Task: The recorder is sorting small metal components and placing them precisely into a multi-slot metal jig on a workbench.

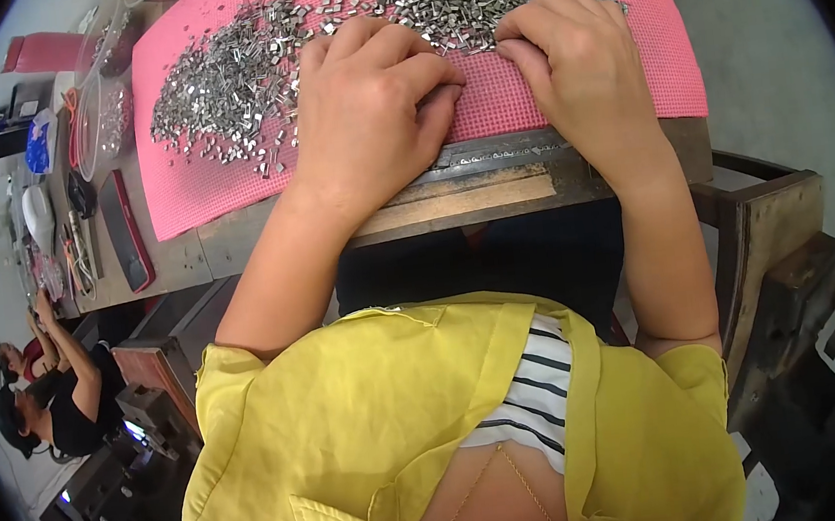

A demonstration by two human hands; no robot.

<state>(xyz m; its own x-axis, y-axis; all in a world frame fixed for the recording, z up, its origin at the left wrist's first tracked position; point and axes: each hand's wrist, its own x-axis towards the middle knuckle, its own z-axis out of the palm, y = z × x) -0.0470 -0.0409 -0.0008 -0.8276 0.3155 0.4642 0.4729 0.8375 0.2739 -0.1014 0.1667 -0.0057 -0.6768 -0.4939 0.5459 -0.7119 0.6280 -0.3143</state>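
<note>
Small silver metal pieces lie heaped on a pink textured mat, in a left pile and a right pile. My left hand is over the mat by the near edge of the piles, fingers curled and thumb tip close to the forefinger. To its right, my right hand bends down at the right pile's near edge, thumb and forefinger pinched together. Whatever either pinch holds is too small or hidden to make out. Just below the hands, a narrow dark metal strip carries a row of tiny shiny parts.
A wooden slat runs along the table's front edge. On the left stand clear plastic tubs with metal bits, a red-edged phone and a blue packet. Two other people sit at the far left. A wooden frame stands right.
</note>
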